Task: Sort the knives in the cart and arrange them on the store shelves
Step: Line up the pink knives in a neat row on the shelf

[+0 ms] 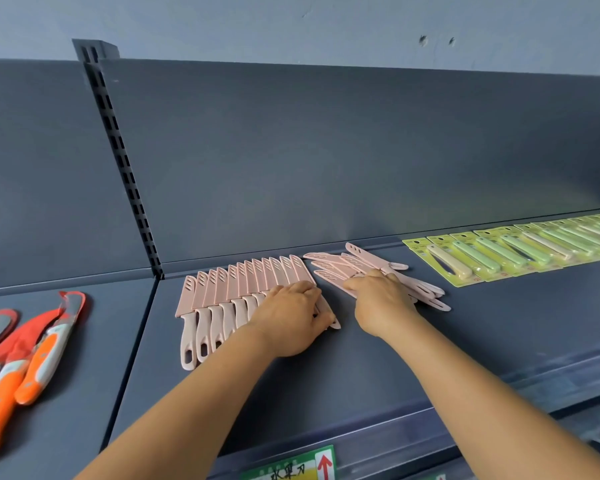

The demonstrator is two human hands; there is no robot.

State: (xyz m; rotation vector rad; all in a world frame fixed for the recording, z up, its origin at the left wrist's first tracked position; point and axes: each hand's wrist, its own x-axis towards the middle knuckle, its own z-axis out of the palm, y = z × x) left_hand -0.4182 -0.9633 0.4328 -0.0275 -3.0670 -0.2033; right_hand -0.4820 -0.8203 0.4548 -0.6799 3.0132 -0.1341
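Observation:
Several pink sheathed knives (219, 299) lie in a neat overlapping row on the dark grey shelf (326, 368), blades toward the back. My left hand (290, 322) lies over the right end of that row, its fingers curled round the last knife's handle. Just to the right is a loose pile of pink knives (357, 263). My right hand (381, 299) rests on that pile, fingers bent around a knife in it.
Orange and grey knives (32, 344) lie on the neighbouring shelf at left. A row of green and cream knives on yellow-green cards (513, 251) runs along the shelf to the right. A slotted upright (125, 168) divides the back panels. A price label (291, 467) sits on the front rail.

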